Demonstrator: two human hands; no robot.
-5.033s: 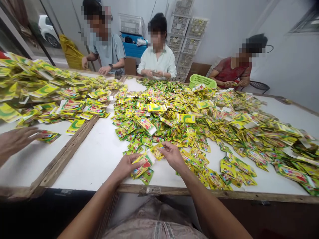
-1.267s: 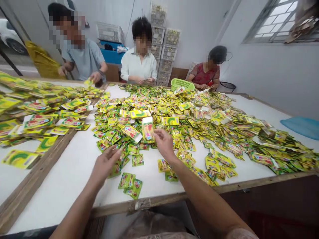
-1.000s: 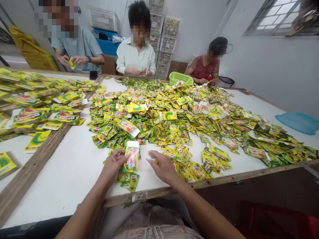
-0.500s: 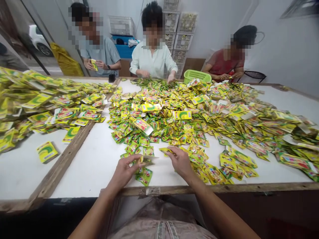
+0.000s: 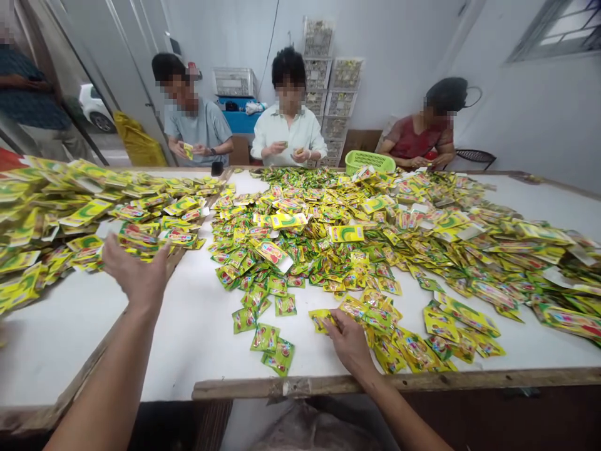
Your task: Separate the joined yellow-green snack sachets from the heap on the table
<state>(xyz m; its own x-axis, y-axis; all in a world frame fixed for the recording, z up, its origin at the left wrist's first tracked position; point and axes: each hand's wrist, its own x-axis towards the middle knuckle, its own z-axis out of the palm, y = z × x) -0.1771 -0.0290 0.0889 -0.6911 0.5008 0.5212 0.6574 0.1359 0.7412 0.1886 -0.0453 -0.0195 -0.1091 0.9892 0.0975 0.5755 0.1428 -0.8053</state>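
My left hand (image 5: 136, 269) reaches over the near edge of the left pile, fingers spread, nothing in its grasp. Just beyond its fingertips lie yellow cardboard boxes (image 5: 134, 233) with red and green print. My right hand (image 5: 350, 341) pinches a yellow sachet (image 5: 320, 321) by its right end, just above the white tabletop. Beside that hand, more yellow sachets (image 5: 389, 354) lie in a loose heap. Between my two hands are several small green sachets (image 5: 265, 338), some overlapping near the front edge.
A large mixed heap of sachets and boxes (image 5: 347, 233) covers the table's middle. A wooden strip (image 5: 94, 373) divides the white tabletop; a wooden rim (image 5: 375, 382) runs along its front. A green basket (image 5: 370, 161) stands at the back. Three people sit opposite, and another stands at far left.
My left hand has swung left from the green sachets to the box pile, and its fingers have opened. My right hand stays near the same spot with the yellow sachet. The view has tilted up.
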